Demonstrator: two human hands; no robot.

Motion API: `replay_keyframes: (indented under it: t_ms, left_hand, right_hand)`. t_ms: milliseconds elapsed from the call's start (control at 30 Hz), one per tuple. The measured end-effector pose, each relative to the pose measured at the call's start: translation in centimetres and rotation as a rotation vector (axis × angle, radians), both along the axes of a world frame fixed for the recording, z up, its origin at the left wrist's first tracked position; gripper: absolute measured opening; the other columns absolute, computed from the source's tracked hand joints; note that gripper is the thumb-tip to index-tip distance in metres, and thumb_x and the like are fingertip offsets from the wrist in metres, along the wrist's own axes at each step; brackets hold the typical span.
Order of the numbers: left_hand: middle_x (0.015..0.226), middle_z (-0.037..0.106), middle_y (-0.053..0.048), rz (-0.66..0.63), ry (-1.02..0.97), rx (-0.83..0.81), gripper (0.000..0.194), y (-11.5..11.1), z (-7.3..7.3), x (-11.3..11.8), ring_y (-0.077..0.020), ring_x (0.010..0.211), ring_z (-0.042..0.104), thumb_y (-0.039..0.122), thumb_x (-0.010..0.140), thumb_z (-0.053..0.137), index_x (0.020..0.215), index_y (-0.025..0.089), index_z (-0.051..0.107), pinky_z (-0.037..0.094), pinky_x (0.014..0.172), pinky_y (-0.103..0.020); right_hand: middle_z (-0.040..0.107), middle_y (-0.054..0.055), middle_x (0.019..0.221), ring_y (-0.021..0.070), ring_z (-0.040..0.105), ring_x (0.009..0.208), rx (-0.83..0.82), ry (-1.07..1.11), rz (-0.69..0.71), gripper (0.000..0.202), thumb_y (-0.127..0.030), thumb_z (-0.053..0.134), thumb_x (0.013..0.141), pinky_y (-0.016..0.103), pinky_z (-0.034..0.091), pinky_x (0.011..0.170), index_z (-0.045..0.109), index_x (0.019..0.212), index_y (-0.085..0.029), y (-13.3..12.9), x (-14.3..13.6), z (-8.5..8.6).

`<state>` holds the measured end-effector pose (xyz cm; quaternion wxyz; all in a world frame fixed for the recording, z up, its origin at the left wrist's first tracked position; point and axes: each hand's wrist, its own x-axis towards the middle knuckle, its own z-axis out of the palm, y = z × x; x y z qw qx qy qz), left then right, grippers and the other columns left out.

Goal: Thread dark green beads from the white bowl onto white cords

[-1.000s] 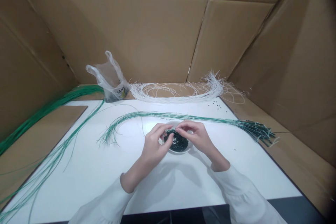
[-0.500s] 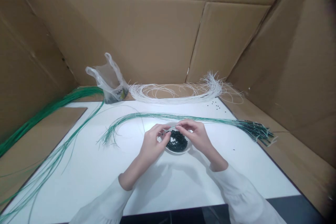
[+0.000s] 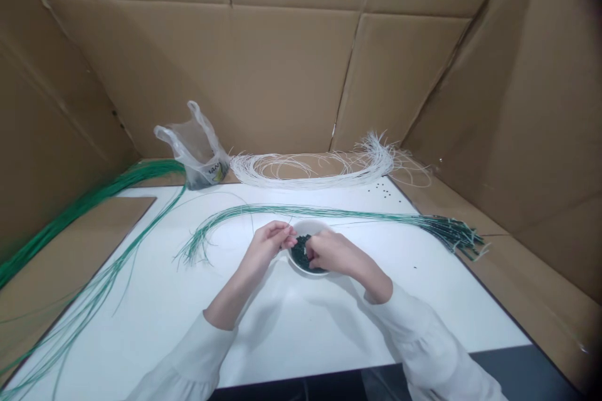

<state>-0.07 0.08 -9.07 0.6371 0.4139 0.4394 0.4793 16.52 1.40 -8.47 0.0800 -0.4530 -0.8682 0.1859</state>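
Note:
A white bowl (image 3: 325, 223) of small dark beads (image 3: 299, 256) stands in front of me on the white table. At its left rim, my left hand (image 3: 271, 242) is closed in a pinch on a thin cord (image 3: 290, 220), of which only a short end shows above the fingers. Reaching into the bowl from the right, my right hand (image 3: 335, 252) has its bent fingertips down among the beads. Whatever those fingers hold is hidden. Just behind the bowl runs a bundle of green cords (image 3: 301, 208), its right end covered in dark beading (image 3: 454, 233).
A coil of white cords (image 3: 301, 183) lies along the back beside a plastic bag (image 3: 202, 160). Long green cords (image 3: 94, 200) stretch down the left side. Loose beads (image 3: 384, 192) are scattered at the back right. Cardboard walls (image 3: 291, 75) enclose the table.
My right hand has left the cord near my left fingers and dipped down into the beads. The left hand stays at the bowl's left rim, turned slightly.

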Motion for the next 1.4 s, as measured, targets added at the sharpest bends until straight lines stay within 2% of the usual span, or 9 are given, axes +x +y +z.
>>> replay_keyframes:
  t_ms: [167, 367, 467, 633, 733, 833, 1000, 1167, 1400]
  left_hand:
    - [0.072, 0.058, -0.002, 0.013, 0.041, 0.042, 0.024, -0.2, 0.3, 0.2, -0.0034, 0.047, 0.037, 0.032, 0.063, 0.065, 0.072, 0.011, 0.057, 0.030, 0.048, -0.019]
    - [0.065, 0.054, 0.001, -0.031, 0.148, 0.091, 0.026, -0.7, 0.6, 0.4, -0.0040, 0.047, 0.031, 0.037, 0.070, 0.060, 0.073, 0.011, 0.060, 0.022, 0.045, -0.019]
    - [0.066, 0.055, 0.000, -0.022, 0.209, 0.118, 0.026, -1.0, 0.9, 0.5, -0.0047, 0.047, 0.031, 0.038, 0.072, 0.058, 0.075, 0.012, 0.061, 0.022, 0.044, -0.019]
    - [0.070, 0.058, -0.002, -0.005, 0.292, 0.191, 0.028, -1.5, 1.3, 0.6, -0.0075, 0.051, 0.036, 0.041, 0.075, 0.053, 0.076, 0.014, 0.062, 0.026, 0.046, -0.020]
    - [0.074, 0.058, -0.003, -0.005, 0.233, 0.217, 0.034, -1.6, 1.1, 0.9, -0.0092, 0.054, 0.039, 0.043, 0.080, 0.045, 0.089, 0.014, 0.060, 0.030, 0.050, -0.022]
    - [0.071, 0.059, -0.002, 0.001, 0.109, 0.205, 0.033, -1.6, 0.6, 1.2, -0.0095, 0.053, 0.040, 0.042, 0.082, 0.040, 0.100, 0.016, 0.049, 0.032, 0.053, -0.022]
    - [0.068, 0.057, 0.001, 0.028, 0.020, 0.215, 0.020, -1.6, 0.1, 1.4, -0.0078, 0.051, 0.040, 0.039, 0.083, 0.040, 0.078, 0.020, 0.036, 0.032, 0.053, -0.021]
    - [0.071, 0.055, 0.000, -0.046, 0.146, 0.239, 0.020, -1.9, 0.6, 1.3, -0.0078, 0.055, 0.040, 0.035, 0.080, 0.049, 0.074, 0.016, 0.048, 0.034, 0.055, -0.021]
    - [0.062, 0.050, 0.000, -0.049, 0.253, 0.233, 0.026, -2.1, 0.6, 1.4, -0.0096, 0.058, 0.040, 0.036, 0.078, 0.051, 0.071, 0.012, 0.060, 0.032, 0.055, -0.021]
  right_hand:
    - [0.059, -0.001, 0.052, 0.0120, 0.051, 0.049, -0.039, 0.010, -0.037, 0.016, -0.005, 0.064, 0.055, 0.021, 0.031, 0.045, 0.066, 0.054, -0.020, 0.3, -0.4, 0.0]
    - [0.064, 0.001, 0.052, 0.0123, 0.056, 0.046, -0.133, 0.222, -0.107, 0.007, -0.015, 0.063, 0.062, 0.021, 0.040, 0.049, 0.068, 0.058, -0.018, 0.3, 0.9, 0.5]
    - [0.066, 0.002, 0.055, 0.0127, 0.057, 0.045, -0.192, 0.390, -0.114, 0.011, -0.017, 0.059, 0.067, 0.022, 0.043, 0.048, 0.070, 0.065, -0.018, 0.3, 1.5, 0.5]
    - [0.069, 0.004, 0.070, 0.0162, 0.063, 0.062, -0.279, 0.805, -0.165, 0.017, -0.028, 0.065, 0.065, 0.027, 0.050, 0.062, 0.071, 0.077, -0.017, 0.1, 1.8, 0.6]
    - [0.070, 0.006, 0.077, 0.0165, 0.064, 0.065, -0.394, 0.984, -0.177, 0.025, -0.032, 0.068, 0.064, 0.030, 0.051, 0.066, 0.070, 0.083, -0.016, -0.3, 1.7, 0.8]
    - [0.070, 0.006, 0.077, 0.0154, 0.064, 0.064, -0.455, 1.086, -0.216, 0.023, -0.031, 0.069, 0.063, 0.031, 0.052, 0.068, 0.070, 0.082, -0.017, -0.5, 1.4, 0.9]
    - [0.068, 0.002, 0.066, 0.0119, 0.062, 0.056, -0.488, 1.179, -0.284, 0.021, -0.026, 0.072, 0.060, 0.026, 0.052, 0.061, 0.069, 0.078, -0.017, -0.6, 1.0, 0.8]
    - [0.066, 0.001, 0.065, 0.0103, 0.060, 0.053, -0.495, 1.174, -0.272, 0.018, -0.025, 0.073, 0.058, 0.024, 0.050, 0.057, 0.067, 0.072, -0.015, -0.5, 1.0, 0.7]
    - [0.060, -0.001, 0.058, 0.0084, 0.053, 0.048, -0.414, 1.100, -0.259, 0.018, -0.026, 0.073, 0.058, 0.022, 0.044, 0.051, 0.063, 0.066, -0.014, -0.6, 1.0, 1.0]
